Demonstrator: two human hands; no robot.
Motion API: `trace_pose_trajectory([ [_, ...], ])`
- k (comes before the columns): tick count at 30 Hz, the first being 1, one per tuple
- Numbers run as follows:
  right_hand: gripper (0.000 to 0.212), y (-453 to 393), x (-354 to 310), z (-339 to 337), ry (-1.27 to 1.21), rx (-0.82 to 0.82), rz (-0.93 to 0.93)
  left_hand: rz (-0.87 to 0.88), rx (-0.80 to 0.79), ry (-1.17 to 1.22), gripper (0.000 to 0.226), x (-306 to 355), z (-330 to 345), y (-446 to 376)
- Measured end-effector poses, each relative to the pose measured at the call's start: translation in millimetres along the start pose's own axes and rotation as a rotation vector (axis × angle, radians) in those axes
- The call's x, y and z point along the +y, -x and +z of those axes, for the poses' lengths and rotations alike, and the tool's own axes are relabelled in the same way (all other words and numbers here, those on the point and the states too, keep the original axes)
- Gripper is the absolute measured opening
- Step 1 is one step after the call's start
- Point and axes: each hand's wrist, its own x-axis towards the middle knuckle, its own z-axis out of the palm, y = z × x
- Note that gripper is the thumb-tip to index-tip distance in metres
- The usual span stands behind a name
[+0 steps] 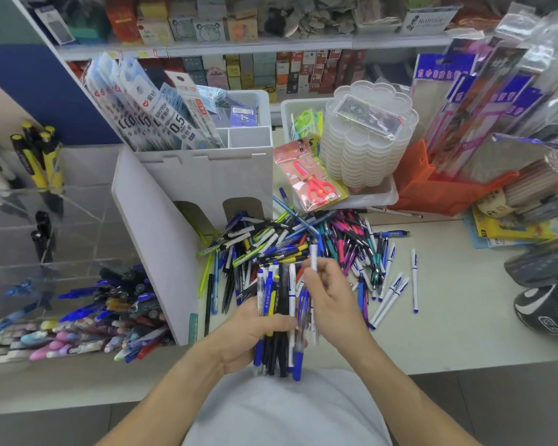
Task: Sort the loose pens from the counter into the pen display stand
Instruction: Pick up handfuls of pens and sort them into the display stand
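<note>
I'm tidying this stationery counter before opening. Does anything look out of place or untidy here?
Yes. A heap of loose pens sprawls criss-crossed over the counter, with stray white pens apart at its right. The left hand grips only a bundle.

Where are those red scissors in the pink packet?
In the head view, the red scissors lie right of centre behind the pile of loose pens, leaning on the white tray's edge, between the white stand and stacked clear containers.
</note>
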Motion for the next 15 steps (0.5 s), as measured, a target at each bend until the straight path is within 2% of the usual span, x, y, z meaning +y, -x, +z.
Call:
trace_pose_trajectory([
  [4,0.017,-1.6,-4.0,4.1,-0.077,-0.067,0.06,0.024,-0.053,-0.013,0.043,-3.8,1.0,-0.5],
  [9,0.022,-6.7,-3.5,-4.6,-0.252,-0.175,0.286,0.013,-0.018,-0.09,0.024,-3.3,-4.0,-3.5],
  [12,0.017,-9.9,-4.8,-13.1,-0.147,-0.31,0.234,0.021,-0.078,-0.095,0.023,-1.4,-5.8,-3.8],
  [15,0.015,-12.9,-3.8,-15.2,-0.147,-0.27,0.201,0.046,-0.123,-0.095,0.024,-0.2,-7.1,-4.3],
])
